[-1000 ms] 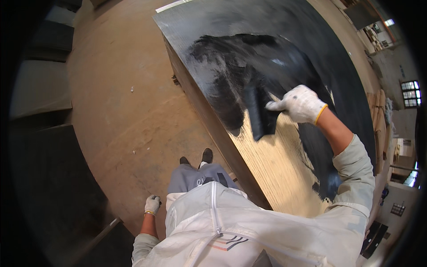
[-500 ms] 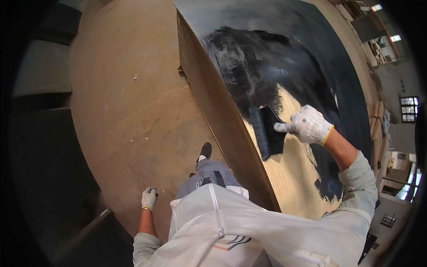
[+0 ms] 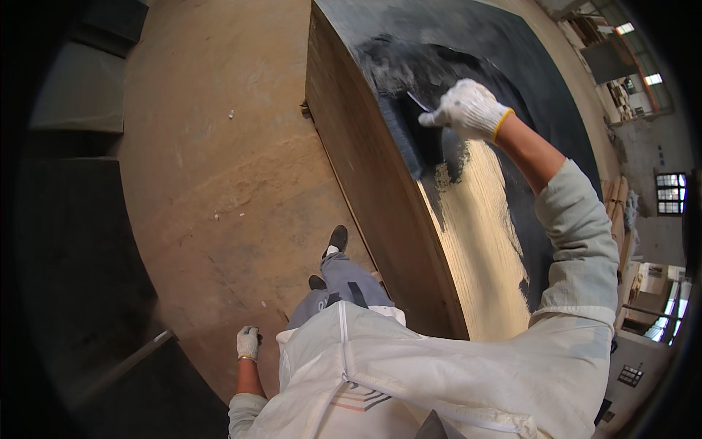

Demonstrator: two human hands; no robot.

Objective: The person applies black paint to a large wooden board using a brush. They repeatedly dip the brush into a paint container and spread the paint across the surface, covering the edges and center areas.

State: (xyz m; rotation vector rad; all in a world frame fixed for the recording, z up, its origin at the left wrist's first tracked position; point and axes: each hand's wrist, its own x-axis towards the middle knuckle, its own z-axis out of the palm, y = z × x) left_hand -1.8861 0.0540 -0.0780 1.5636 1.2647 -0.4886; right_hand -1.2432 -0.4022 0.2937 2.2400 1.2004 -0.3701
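My right hand, in a white knit glove with a yellow cuff, is closed around the handle of a paint roller. The roller's long blue-black sleeve lies on the top board, along its left edge. Wet black paint covers the far and right parts of this board, and a pale strip of bare wood grain shows nearer me. Down at my left side hangs my left hand, gloved too, its fingers curled and nothing visible in them. The glove hides most of the roller's handle.
The board tops a tall stack with a brown side. A dusty brown floor with small white scraps lies to its left. Dark stacked panels stand at the far left. Planks and a window are at the right.
My right hand has pushed the roller away from me and to the left along the board's edge. Black paint now covers less of the near strip's view; my left hand stays low.
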